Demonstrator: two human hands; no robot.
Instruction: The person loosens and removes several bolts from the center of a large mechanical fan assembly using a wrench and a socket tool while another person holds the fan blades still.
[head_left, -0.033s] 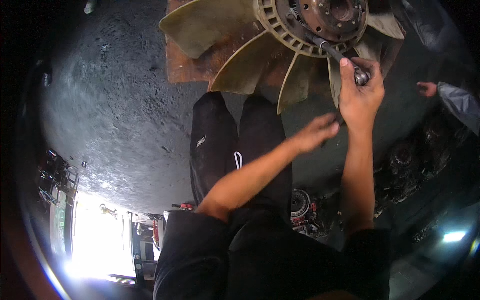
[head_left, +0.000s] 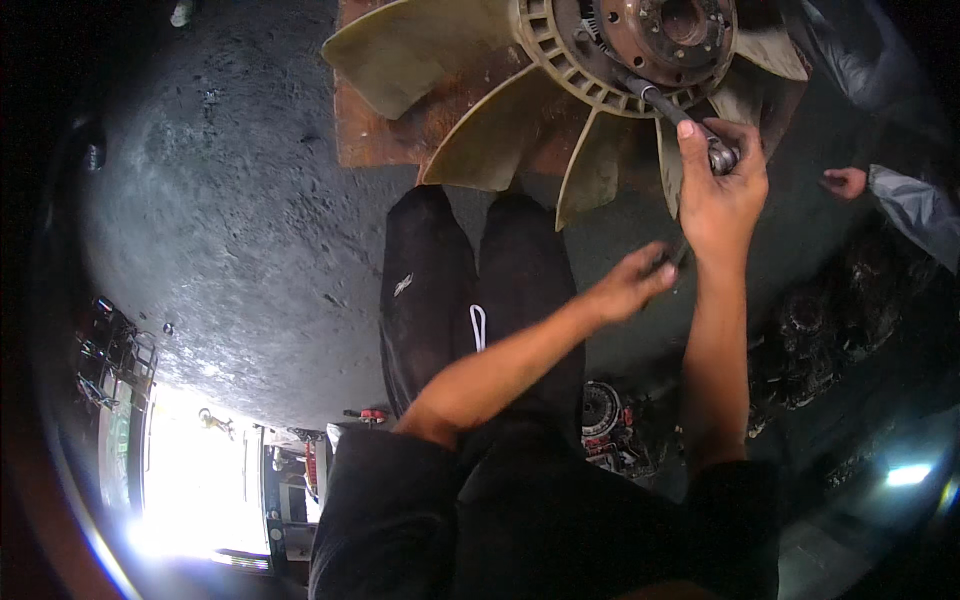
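My right hand (head_left: pixel 722 185) grips the head of a steel ratchet wrench (head_left: pixel 722 155). Its extension bar (head_left: pixel 665 103) reaches up to the inner ring of a large beige fan (head_left: pixel 480 135), around a rusty bolted hub (head_left: pixel 680 50). My left hand (head_left: pixel 635 285), slightly blurred, is lower and left of the right one, fingers curled on the dark ratchet handle (head_left: pixel 680 250), which runs partly hidden behind my right hand. The fan rests on a rust-brown plate (head_left: pixel 370 145).
My black-trousered legs (head_left: pixel 430 280) are below the fan. At the right, another person's hand (head_left: pixel 845 182) and grey sleeve (head_left: pixel 910 210) show, with dark machinery (head_left: pixel 820 320) beneath. Clutch-like parts (head_left: pixel 600 410) lie behind me. A bright doorway (head_left: pixel 200 470) is at lower left.
My left hand has shifted a little downward with the handle end, while my right hand stays at the ratchet head. The other person's hand has moved slightly left.
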